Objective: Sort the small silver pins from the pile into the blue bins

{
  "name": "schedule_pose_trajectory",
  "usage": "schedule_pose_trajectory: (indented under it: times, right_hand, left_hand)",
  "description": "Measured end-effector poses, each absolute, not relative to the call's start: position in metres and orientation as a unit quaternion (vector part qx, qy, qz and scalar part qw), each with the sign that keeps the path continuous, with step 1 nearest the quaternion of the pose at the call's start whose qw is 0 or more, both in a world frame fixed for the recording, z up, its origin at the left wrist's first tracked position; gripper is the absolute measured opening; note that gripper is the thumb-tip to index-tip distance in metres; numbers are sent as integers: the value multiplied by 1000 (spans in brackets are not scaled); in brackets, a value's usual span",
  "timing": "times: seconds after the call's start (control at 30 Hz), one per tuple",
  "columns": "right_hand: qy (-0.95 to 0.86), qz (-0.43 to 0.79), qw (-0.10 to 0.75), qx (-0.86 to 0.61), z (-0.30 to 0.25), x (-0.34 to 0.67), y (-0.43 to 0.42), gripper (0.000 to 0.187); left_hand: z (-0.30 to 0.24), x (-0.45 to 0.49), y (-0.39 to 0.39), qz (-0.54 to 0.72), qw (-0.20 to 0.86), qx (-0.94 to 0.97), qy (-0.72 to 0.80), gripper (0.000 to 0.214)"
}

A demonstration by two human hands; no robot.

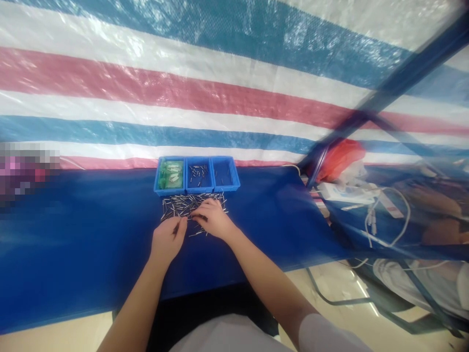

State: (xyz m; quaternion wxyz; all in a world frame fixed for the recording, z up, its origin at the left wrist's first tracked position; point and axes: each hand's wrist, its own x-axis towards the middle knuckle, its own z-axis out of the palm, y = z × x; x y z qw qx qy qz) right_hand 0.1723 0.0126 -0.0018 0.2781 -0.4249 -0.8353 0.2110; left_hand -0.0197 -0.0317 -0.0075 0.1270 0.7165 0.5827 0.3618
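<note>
A loose pile of thin metal pins (178, 201) lies on the blue tabletop, partly hidden by my hands. My left hand (167, 238) is at the pile's near left edge, thumb and forefinger pinched together on what looks like a thin metal pin. Over the right part of the pile, my right hand (211, 216) has its fingers curled down and closed; what they hold is too small to make out. The fingertips of both hands are close together. Just behind the pile stands a blue three-compartment bin (186, 191).
Green-and-white packets (172, 175) fill the bin's left compartment; metal pins lie in the middle and a few in the right. A striped tarp (220, 93) hangs behind the blue table (91, 254). At right are a metal frame, a red bag (342, 159), white cables and another person's arm.
</note>
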Motion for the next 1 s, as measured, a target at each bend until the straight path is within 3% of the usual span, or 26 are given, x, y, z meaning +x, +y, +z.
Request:
schedule_pose_trajectory:
  times: [0.87,1.0]
  right_hand:
    - [-840,222,267,-417,5,173,8,18]
    - [-846,219,259,-411,7,174,8,6]
  left_hand:
    - [-6,-19,-31,356,122,716,588,28]
    - [-5,-19,-31,348,124,719,589,28]
